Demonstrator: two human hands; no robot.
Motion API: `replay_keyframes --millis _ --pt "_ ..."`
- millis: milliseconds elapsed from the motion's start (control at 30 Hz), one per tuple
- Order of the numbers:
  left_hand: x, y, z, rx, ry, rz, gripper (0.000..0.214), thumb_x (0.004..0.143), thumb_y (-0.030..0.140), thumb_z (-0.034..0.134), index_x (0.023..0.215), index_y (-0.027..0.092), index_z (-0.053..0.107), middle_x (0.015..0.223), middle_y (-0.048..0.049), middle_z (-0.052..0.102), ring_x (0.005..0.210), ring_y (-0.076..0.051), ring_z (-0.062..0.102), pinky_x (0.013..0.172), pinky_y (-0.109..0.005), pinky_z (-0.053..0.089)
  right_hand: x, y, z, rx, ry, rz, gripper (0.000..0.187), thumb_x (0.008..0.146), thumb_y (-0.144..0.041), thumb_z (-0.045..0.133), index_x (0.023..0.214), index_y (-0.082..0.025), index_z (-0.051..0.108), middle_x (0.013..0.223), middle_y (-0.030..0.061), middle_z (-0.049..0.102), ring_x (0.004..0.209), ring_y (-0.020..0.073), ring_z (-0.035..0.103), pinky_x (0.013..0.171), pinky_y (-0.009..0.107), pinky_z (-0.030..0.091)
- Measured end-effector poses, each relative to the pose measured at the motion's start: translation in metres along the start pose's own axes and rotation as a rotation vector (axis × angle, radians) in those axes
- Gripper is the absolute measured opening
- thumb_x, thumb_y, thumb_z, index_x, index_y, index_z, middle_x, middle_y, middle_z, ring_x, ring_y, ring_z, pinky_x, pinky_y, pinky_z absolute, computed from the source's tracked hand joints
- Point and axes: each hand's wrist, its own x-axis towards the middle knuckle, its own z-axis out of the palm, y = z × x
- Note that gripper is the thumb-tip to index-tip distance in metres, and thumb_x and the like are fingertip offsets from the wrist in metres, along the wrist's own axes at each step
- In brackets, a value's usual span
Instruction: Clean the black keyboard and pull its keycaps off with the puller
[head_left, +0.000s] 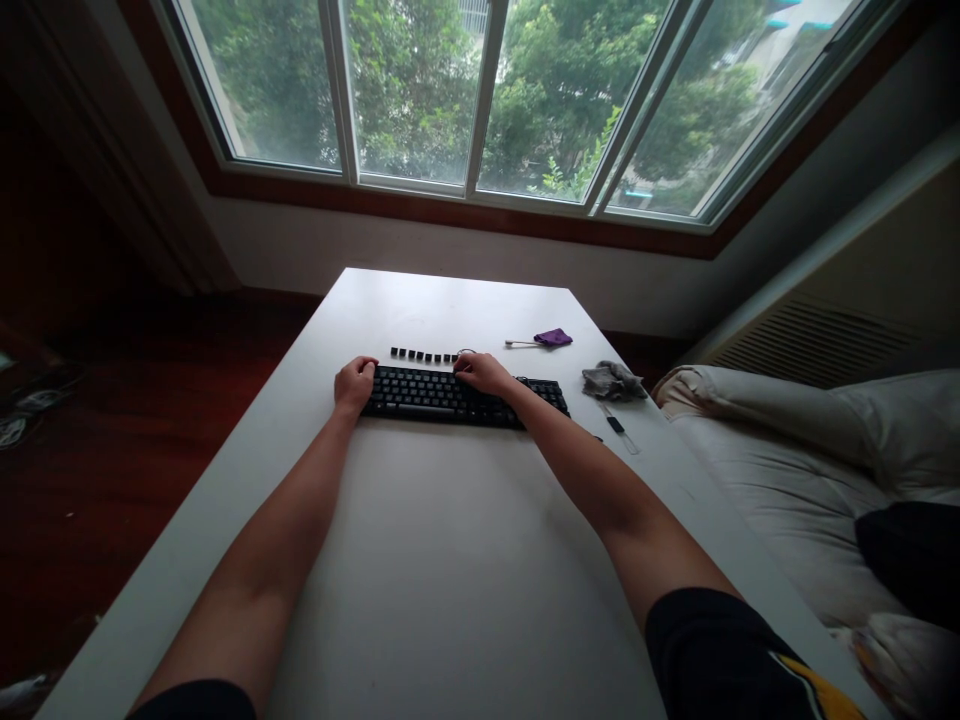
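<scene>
A black keyboard (442, 396) lies across the far half of a white table (442, 570). My left hand (354, 383) grips the keyboard's left end with curled fingers. My right hand (482, 372) rests over the upper middle of the keyboard, fingers bent down onto the keys near its back edge; what they pinch, if anything, is too small to see. Just behind the keyboard, a row of several loose black keycaps (424, 355) is lined up on the table.
A purple cloth (553, 338) with a thin tool beside it lies at the far right. A crumpled grey rag (612, 381) and a small clear strip (619, 428) sit near the right edge. Bedding (810, 470) borders the table's right side; a window is beyond.
</scene>
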Motion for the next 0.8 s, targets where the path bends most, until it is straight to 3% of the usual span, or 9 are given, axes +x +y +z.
replay_keyframes --millis 533,667,800 --pt "-0.001 0.001 0.0 0.002 -0.007 0.0 0.029 0.091 0.034 0.051 0.105 0.026 0.076 0.108 -0.0032 0.077 0.102 -0.022 0.067 0.091 -0.03 0.049 0.007 0.0 -0.003 -0.061 -0.048 -0.03 0.015 0.085 -0.019 0.071 0.099 -0.023 0.075 0.1 0.0031 0.076 0.091 0.0184 0.069 0.08 0.025 0.049" --pt "0.0 0.0 0.0 0.001 -0.006 0.006 0.029 0.091 0.033 0.051 0.104 0.026 0.076 0.107 -0.0033 0.077 0.101 -0.023 0.068 0.091 -0.03 0.049 0.004 -0.003 -0.003 -0.063 -0.049 -0.001 0.013 0.089 -0.028 0.069 0.099 -0.023 0.076 0.1 0.0032 0.076 0.091 0.0189 0.068 0.078 0.025 0.048" --pt "0.0 0.002 0.0 0.009 -0.008 -0.002 0.029 0.091 0.033 0.051 0.104 0.025 0.076 0.107 -0.0035 0.077 0.101 -0.023 0.068 0.091 -0.031 0.049 0.002 -0.01 -0.002 -0.111 0.019 0.047 0.032 0.102 -0.043 0.051 0.099 -0.024 0.077 0.1 0.0045 0.077 0.094 0.0207 0.068 0.079 0.026 0.046"
